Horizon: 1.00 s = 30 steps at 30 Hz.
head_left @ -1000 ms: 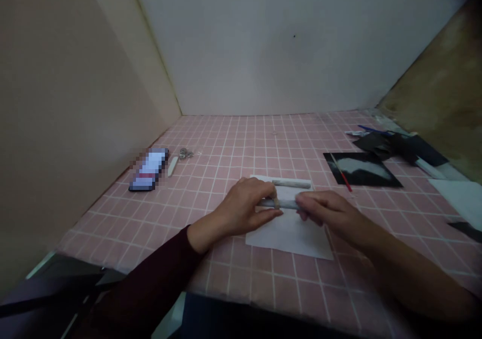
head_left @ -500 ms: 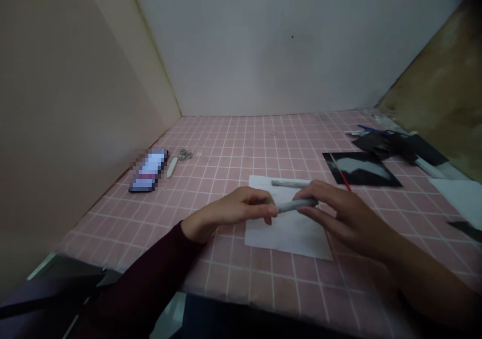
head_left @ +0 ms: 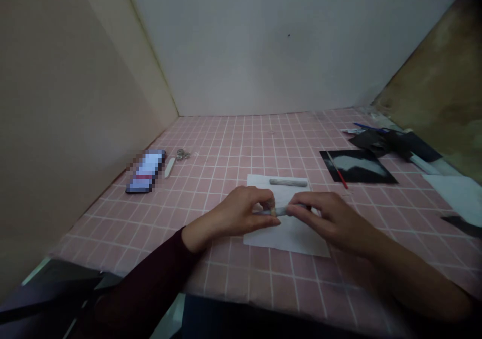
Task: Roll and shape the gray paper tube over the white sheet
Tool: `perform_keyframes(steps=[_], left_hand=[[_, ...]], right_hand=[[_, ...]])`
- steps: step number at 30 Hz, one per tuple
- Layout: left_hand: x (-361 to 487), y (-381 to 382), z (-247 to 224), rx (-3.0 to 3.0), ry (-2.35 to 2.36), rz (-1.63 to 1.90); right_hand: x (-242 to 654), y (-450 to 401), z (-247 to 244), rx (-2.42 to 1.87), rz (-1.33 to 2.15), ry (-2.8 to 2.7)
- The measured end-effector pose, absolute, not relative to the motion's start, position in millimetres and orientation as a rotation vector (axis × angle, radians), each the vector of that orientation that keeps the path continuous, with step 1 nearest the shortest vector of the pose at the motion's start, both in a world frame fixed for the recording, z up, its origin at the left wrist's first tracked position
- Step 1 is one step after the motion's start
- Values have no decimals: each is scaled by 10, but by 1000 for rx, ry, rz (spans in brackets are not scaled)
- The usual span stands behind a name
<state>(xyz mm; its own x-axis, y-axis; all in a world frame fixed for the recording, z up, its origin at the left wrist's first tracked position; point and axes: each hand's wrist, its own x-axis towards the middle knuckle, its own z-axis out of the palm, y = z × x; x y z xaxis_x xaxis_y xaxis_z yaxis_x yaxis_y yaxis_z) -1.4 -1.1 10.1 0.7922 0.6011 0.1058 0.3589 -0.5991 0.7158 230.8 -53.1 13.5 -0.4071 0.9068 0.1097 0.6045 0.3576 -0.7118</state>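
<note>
A slim grey rod (head_left: 281,211) is held level above a white sheet of paper (head_left: 289,238). My left hand (head_left: 246,211) has its thumb and fingers curled round the left part of the rod, where a small yellowish band (head_left: 273,212) shows between the fingertips. Pinching the right part is my right hand (head_left: 324,213), whose fingers hide that end. Just beyond both hands, a second grey rod (head_left: 288,183) lies on the back part of the sheet.
On the left lie a phone (head_left: 146,171), a pale flat stick (head_left: 169,168) and a small metal item (head_left: 183,153). At right, a thin red-ended tool (head_left: 341,174) rests on a black sheet with whitish dust (head_left: 380,176). Dark scraps (head_left: 371,142) are heaped behind it.
My right hand has slid left along the held rod, closer to my left hand. My left fingers have shifted round the rod, and the yellowish band now shows. The second rod is fully uncovered.
</note>
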Motion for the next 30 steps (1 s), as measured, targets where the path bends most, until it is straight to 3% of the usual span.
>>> perform_keyframes(steps=[4,11,16,20,26,30], left_hand=[[12,-21,55,2629,751,500],[37,-40,37,2644,790,533],[-1,-17,104,2269,770,508],[-32,17,105,1893,694,256],[-33,60,129,1755,640,231],[-15,23,129,1710,654,226]], right_hand=[[2294,-483,82,-1362,906,-2064],[2249,-488,59,-1343,918,-2045],[2301,-522,112,-1339,805,-2028],[2321,-549,130,-1154,723,-2185],[2389,-553,175,-1136,607,-2136],[2330,-571,148,-1097,704,-2212]])
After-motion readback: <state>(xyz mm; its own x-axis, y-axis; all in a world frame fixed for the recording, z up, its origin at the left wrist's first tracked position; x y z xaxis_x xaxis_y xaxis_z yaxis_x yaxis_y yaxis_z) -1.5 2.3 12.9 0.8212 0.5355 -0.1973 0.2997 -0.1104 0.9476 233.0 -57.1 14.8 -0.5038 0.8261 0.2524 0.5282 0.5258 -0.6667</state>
